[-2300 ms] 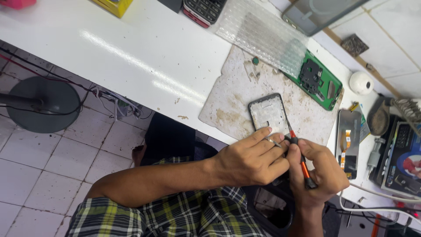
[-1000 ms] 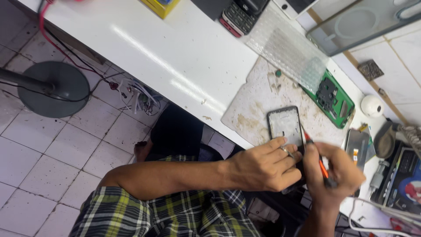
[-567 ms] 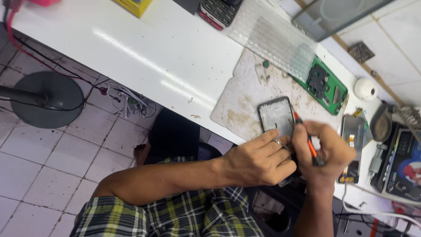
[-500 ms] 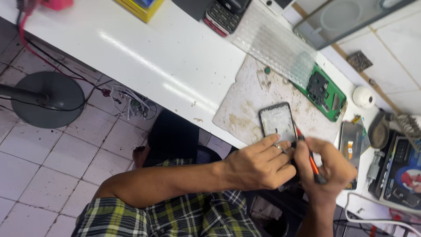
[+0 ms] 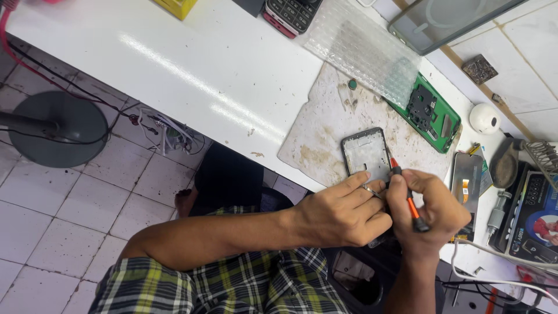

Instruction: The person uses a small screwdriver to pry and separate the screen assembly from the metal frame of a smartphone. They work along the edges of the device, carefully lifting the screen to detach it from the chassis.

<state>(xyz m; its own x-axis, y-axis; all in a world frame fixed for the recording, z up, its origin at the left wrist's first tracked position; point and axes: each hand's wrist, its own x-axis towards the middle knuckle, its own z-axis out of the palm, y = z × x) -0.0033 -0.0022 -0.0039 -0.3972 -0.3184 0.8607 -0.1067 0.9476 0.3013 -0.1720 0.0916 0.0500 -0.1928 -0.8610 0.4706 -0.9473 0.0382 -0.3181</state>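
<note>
1. On the stained work mat (image 5: 325, 136) at the near edge of the white surface (image 5: 192, 75) lies an opened phone frame (image 5: 366, 156), its pale inside facing up and no screen or back cover on it; its near end is hidden under the two hands
2. The left hand (image 5: 343, 212) rests on the frame's near end, fingers (image 5: 353, 185) curled and pressing it down, so the frame is pinned rather than lifted
3. The right hand (image 5: 433, 212) has its fingers closed round a small orange and black screwdriver (image 5: 407, 197), held upright with the tip down at the frame's lower right corner, just beside the left forefinger
4. Whether the tip sits in a screw I cannot tell; the hands cover that spot
5. By my reading the phone is already well stripped: a green inner plate (image 5: 433, 113) with black parts lies apart at the mat's far edge, beside a sheet of bubble wrap (image 5: 363, 52), and a dark panel with a flex cable (image 5: 466, 186) lies just right of the hands
6. A small green bit (image 5: 351, 84) sits loose on the mat beyond the frame
7. What looks left, as I judge it, is the work at that one corner; the separate parts remain unjoined to the frame
8. A keypad phone (image 5: 290, 11) and a soldering stand (image 5: 543, 154) sit off to the sides, untouched
</note>
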